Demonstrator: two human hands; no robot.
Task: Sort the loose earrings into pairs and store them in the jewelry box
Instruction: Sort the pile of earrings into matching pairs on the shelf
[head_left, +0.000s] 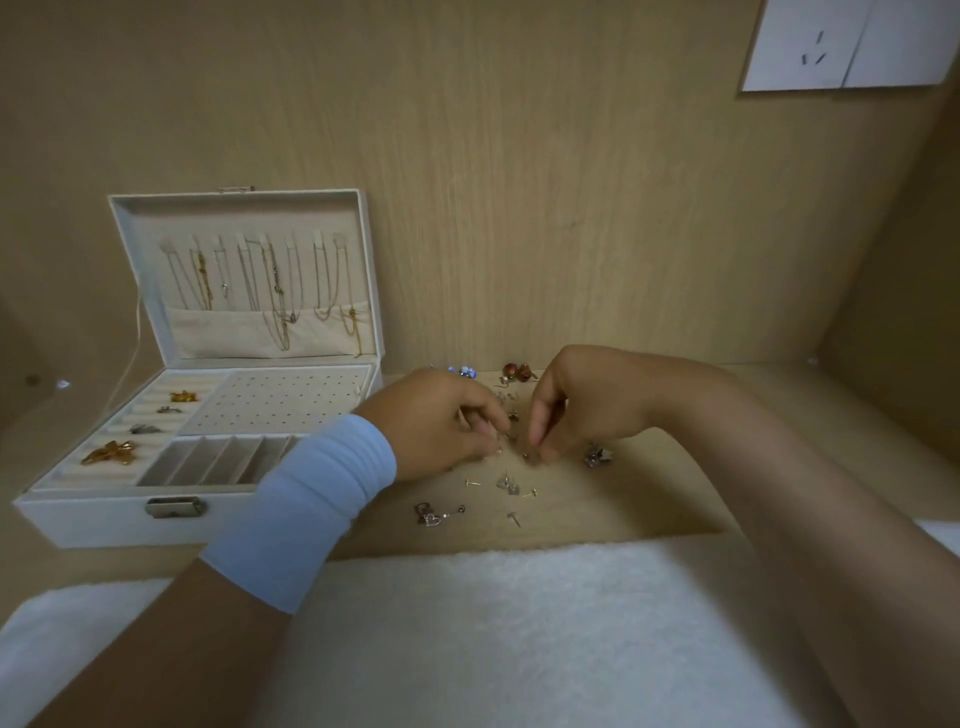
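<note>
Two hands in on this one. Far left, the white jewelry box (104, 522) sat open on the wooden shelf (649, 499), lid (130, 218) standing up with necklaces (275, 286) hanging inside, a gold bow brooch (111, 453) in the tray's ring rolls and the holed stud panel (280, 400) beside that. My left hand (436, 426), pale blue wristband (306, 512) on the wrist, was just right of the box, fingertips pinching a small hook earring (498, 440) right above the shelf. The loose earrings lay scattered around both hands: a heart earring (434, 517) and a few studs (472, 482) nearer me, blue beads (464, 371) and red beads (519, 371) back by the wall. My right hand (587, 405) had its fingers curled down, tips at the shelf by a tiny stud (525, 457); honestly couldn't tell if it had hold of it. A sparkly earring (597, 456) lay just right of that hand.
</note>
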